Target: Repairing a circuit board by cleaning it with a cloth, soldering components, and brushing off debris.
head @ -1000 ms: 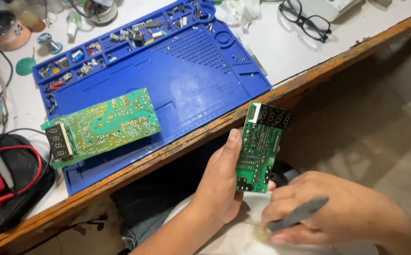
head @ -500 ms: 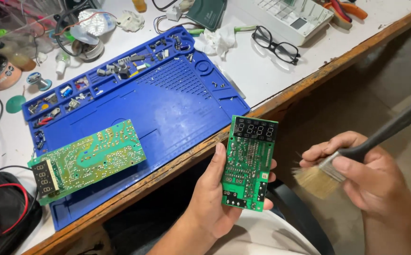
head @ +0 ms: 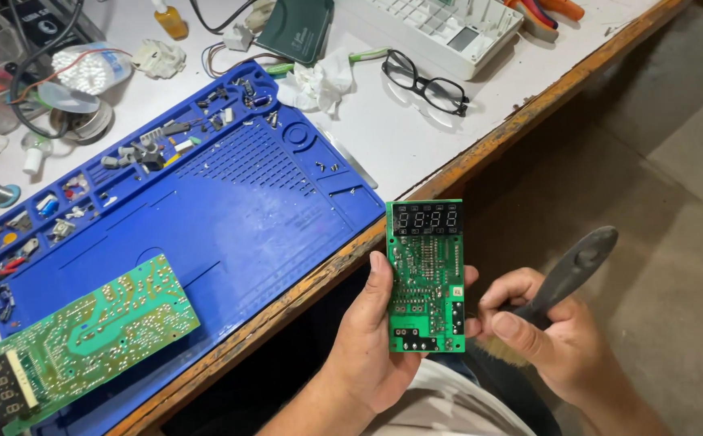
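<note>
Holding steady, left hand [head: 371,343] fingers pinching circuit board [head: 425,276] — right hand [head: 543,333], fingers gripping brush [head: 565,274], lowered.

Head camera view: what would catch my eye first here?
Probably the green circuit board with a dark digit display, held upright in the left hand just off the table edge. Beside it, the right hand grips a dark-handled brush. A second green board lies on the blue mat.

We hold our left hand [head: 379,339] palm-up just off the worktop [head: 416,137] edge — fingers curled, thumb pressed along one side. Our right hand [head: 541,335] sits close beside it, farther from the worktop — fist closed, knuckles up.
</note>
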